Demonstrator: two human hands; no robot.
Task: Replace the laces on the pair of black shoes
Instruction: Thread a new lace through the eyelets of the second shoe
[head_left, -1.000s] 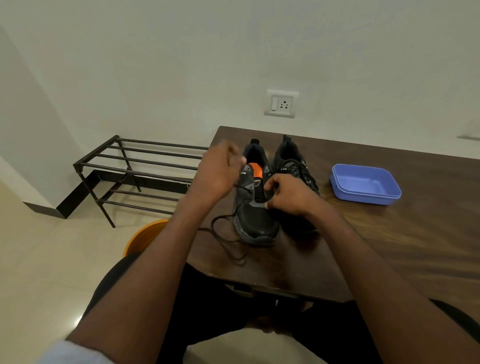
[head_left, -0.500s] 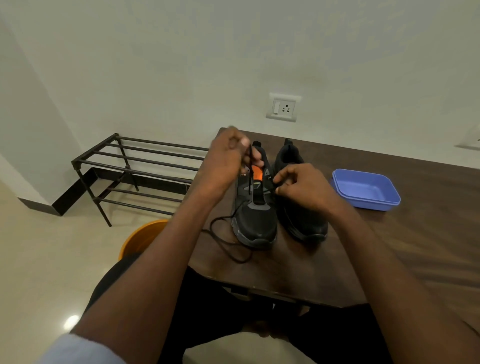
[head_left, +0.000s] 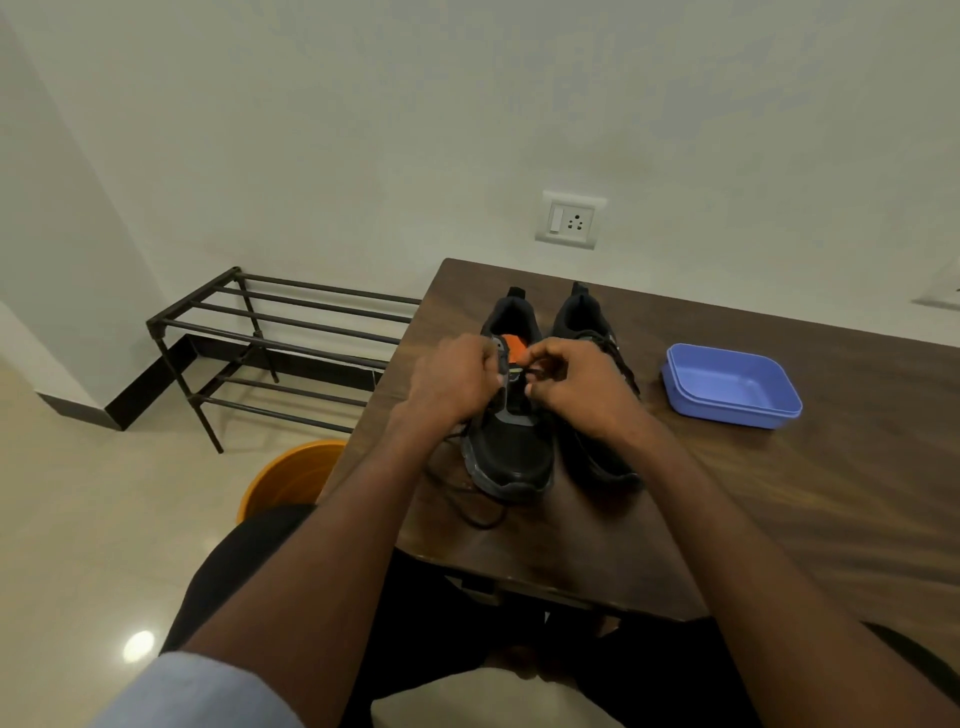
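Two black shoes stand side by side on the dark wooden table (head_left: 779, 519), toes toward me. The left shoe (head_left: 511, 452) has an orange insole and a black lace (head_left: 470, 512) trailing off its left side onto the table. My left hand (head_left: 449, 382) curls over the left side of its eyelets. My right hand (head_left: 582, 387) pinches the lace at the tongue, fingers bent. Both hands hide the lacing area. The right shoe (head_left: 587, 322) keeps its lace and is partly covered by my right wrist.
An open blue plastic box (head_left: 732, 387) sits on the table right of the shoes. A dark metal shoe rack (head_left: 270, 338) stands by the wall at left. An orange bucket (head_left: 291, 478) is on the floor beside the table's left edge.
My left hand has come down from its raised pull to the shoe's left eyelets. My right hand has shifted left over the tongue. The loose lace on the table lies in a smaller loop.
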